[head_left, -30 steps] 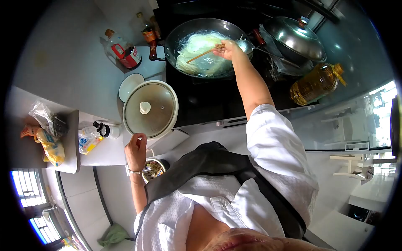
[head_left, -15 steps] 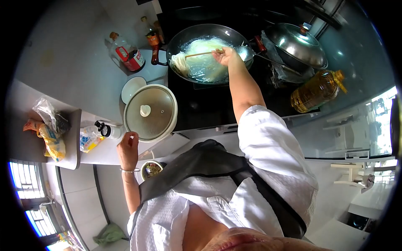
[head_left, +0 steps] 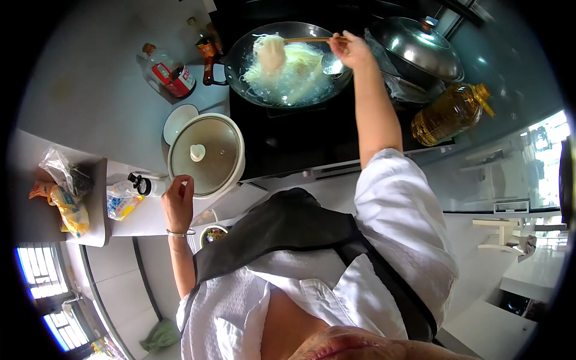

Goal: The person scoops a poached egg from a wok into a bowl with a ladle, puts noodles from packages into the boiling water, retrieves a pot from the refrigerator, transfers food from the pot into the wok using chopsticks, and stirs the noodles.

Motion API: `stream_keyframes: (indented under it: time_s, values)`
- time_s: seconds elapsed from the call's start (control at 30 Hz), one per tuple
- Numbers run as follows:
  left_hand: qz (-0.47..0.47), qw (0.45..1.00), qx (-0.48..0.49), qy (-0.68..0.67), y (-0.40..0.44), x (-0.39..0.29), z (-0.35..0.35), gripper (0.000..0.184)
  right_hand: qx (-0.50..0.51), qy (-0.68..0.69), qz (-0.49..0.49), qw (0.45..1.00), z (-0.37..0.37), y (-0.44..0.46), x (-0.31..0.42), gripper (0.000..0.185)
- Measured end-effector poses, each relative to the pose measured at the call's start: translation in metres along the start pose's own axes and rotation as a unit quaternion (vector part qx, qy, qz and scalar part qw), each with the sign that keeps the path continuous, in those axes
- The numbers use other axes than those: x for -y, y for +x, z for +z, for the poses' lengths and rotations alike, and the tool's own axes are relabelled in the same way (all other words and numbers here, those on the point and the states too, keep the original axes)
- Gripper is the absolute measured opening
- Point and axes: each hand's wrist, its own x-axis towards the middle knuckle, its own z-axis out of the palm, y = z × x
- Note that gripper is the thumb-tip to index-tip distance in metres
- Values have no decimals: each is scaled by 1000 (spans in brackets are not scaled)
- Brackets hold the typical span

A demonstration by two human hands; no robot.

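Note:
My right hand [head_left: 353, 50] is closed around a pair of wooden chopsticks [head_left: 307, 40] above the wok [head_left: 236, 78]. From the chopsticks' far end hangs a clump of pale noodles [head_left: 271, 57]. More noodles [head_left: 303, 66] lie in the bubbling liquid below. A metal ladle [head_left: 333, 65] rests at the wok's right side, partly behind my hand. My left hand [head_left: 177, 201], curled with nothing visible in its fingers, is beside the lidded pot [head_left: 217, 147]; whether it touches the pot's edge I cannot tell.
A red-labelled bottle [head_left: 174, 75] and a sauce bottle [head_left: 205, 43] stand left of the wok. On the right are a lidded pan [head_left: 417, 49] and an oil bottle [head_left: 450, 115]. A small bowl [head_left: 213, 234] of food sits below the pot. Bagged goods [head_left: 69, 207] fill a side shelf.
My right hand has moved up and right with the chopsticks, and the noodle clump has risen from the wok's left edge. My left hand stays beside the pot. The view has shifted slightly.

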Motion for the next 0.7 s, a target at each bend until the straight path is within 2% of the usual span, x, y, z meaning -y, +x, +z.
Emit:
stream_keyframes:
  time_s: [0.23,0.3,0.43,0.57,0.7]
  values:
    - [9,1000,14,-20,7,11,9,12,10,-187,-10,982,-45,-31,63,31]
    - [7,1000,20,-16,9,13,9,12,40,-370,0,928,-40,-41,61,36]
    - [7,1000,26,-13,10,11,9,12,107,-530,13,841,2,-50,23,43]
    - [-11,999,22,-21,7,4,7,12,204,-595,1,777,37,-38,-12,40]
    - [-29,999,9,-22,-11,13,4,11,277,-685,-64,671,61,-51,-47,34]
